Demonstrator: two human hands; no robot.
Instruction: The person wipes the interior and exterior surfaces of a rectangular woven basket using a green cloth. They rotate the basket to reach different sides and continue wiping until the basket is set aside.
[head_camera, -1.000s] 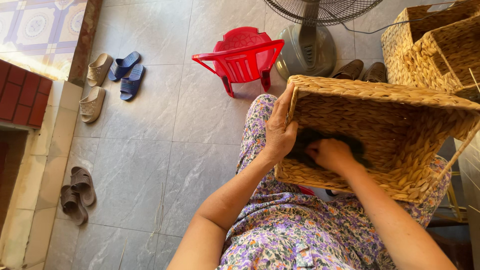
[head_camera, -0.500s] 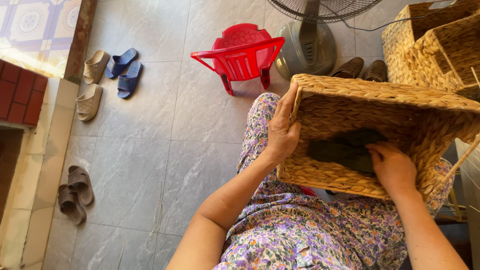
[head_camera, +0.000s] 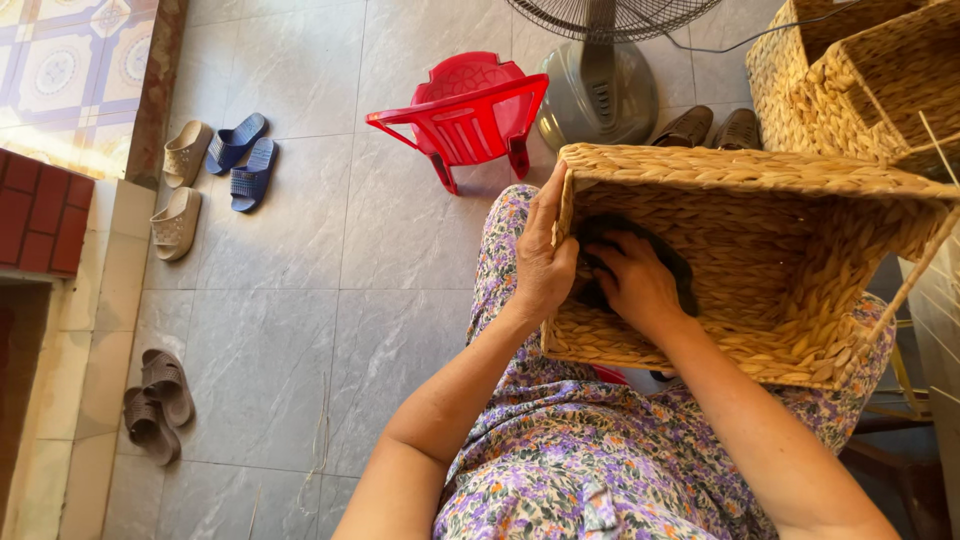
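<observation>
Two hands work at one woven basket (head_camera: 760, 270) that rests on your lap, tipped so its open mouth faces you, over the flowered dress (head_camera: 560, 470). Your left hand (head_camera: 543, 262) grips the basket's left wall from outside, fingers upright along the rim and thumb hooked over the edge, closed firmly on the weave. Your right hand (head_camera: 636, 285) reaches inside the basket, palm down and fingers pressed onto a dark cloth (head_camera: 668, 262) lying against the inner bottom; whether those fingers pinch the cloth or only press it cannot be told. The two hands sit close together, parted only by the basket wall. Just past your left hand stands a small red plastic chair (head_camera: 465, 112) on the grey tile floor (head_camera: 300, 260). Beyond your right hand, above the basket rim, a pair of brown shoes (head_camera: 712, 127) sits by the round base of a standing fan (head_camera: 598, 90). To the far right of your right hand more woven baskets (head_camera: 860, 75) are stacked. Well off to the left of your left hand lie two blue sandals (head_camera: 243, 160) and two beige ones (head_camera: 180, 190), and nearer to you on that side a pair of brown sandals (head_camera: 155, 400) by a tiled step.
</observation>
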